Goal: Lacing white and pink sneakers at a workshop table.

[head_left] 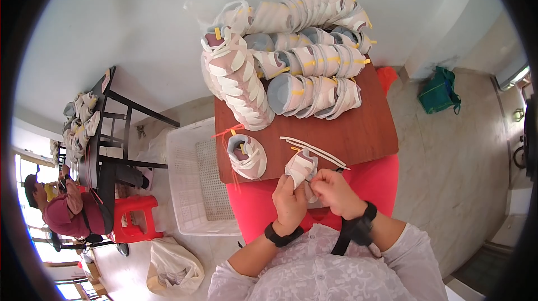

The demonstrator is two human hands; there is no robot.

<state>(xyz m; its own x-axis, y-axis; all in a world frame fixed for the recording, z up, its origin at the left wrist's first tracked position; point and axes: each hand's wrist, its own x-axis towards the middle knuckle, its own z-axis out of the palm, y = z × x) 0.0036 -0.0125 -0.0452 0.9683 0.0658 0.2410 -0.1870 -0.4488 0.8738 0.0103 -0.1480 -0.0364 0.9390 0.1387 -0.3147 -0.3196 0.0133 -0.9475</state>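
Observation:
At the table's near edge, my left hand (290,203) is closed around a small white and pale-pink shoe upper (302,165) with a yellow tab. My right hand (335,191) has its fingers pinched together at the upper's right side; what they grip is hidden. Just beyond the held upper lie cream shoelaces (318,153), stretched slantwise on the wood. To the left stands a separate shoe upper (246,158), opening upward, with a red cord (228,131) beside it.
Nested rows of shoe uppers (322,61) cover the far part of the brown table (375,116). A white plastic crate (188,189) stands left of it. Farther left, a person (75,205) sits by a black table and red stool (137,217). A green bag (440,91) lies at right.

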